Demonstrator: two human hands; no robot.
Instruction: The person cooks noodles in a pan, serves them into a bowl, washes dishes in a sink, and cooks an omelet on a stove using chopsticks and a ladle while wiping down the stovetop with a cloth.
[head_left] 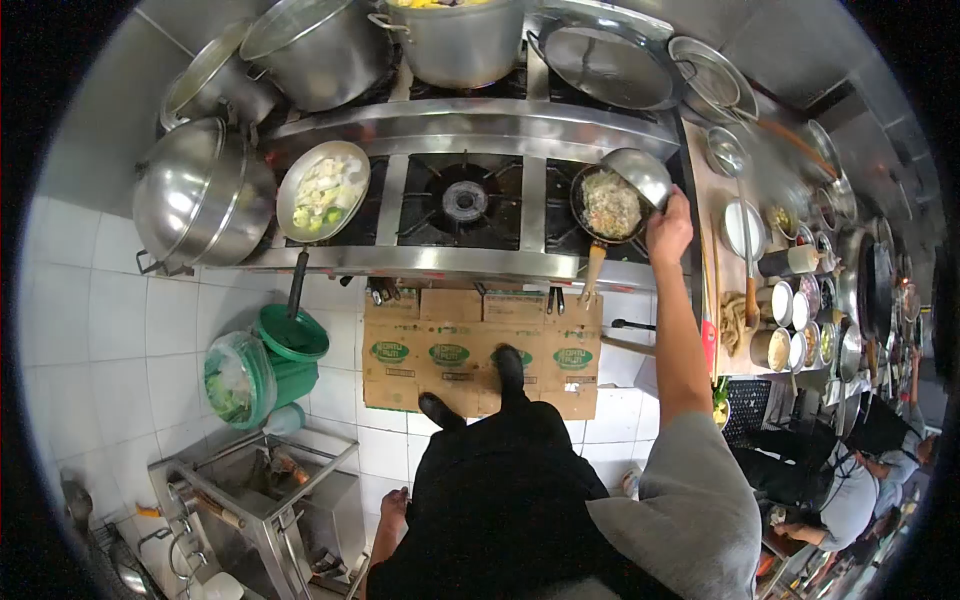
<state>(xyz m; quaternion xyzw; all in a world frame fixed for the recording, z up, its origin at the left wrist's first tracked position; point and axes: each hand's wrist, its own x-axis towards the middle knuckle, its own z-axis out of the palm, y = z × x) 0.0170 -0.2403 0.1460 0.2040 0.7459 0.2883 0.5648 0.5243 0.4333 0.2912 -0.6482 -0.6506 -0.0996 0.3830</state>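
Observation:
My right hand (670,232) grips the rim of a metal bowl (640,174), which is tipped over a small dark pan (580,205) on the right front burner. Pale, rice-like food with orange and green bits (611,205) fills the pan beneath the bowl. The pan's wooden handle (595,270) points toward me. My left hand (394,510) hangs low beside my dark apron, away from the stove; its fingers are mostly hidden. On the left burner rests a light frying pan (290,205) with white pieces and green vegetables, its black handle sticking out over the front edge.
Large pots (460,45) line the back burners, and a domed steamer (200,195) stands at the left. A counter at right holds several seasoning containers (778,350). Green buckets (290,370) and a steel sink frame (265,510) are lower left. Flattened cardboard (480,392) covers the floor. Co-workers (850,490) are at right.

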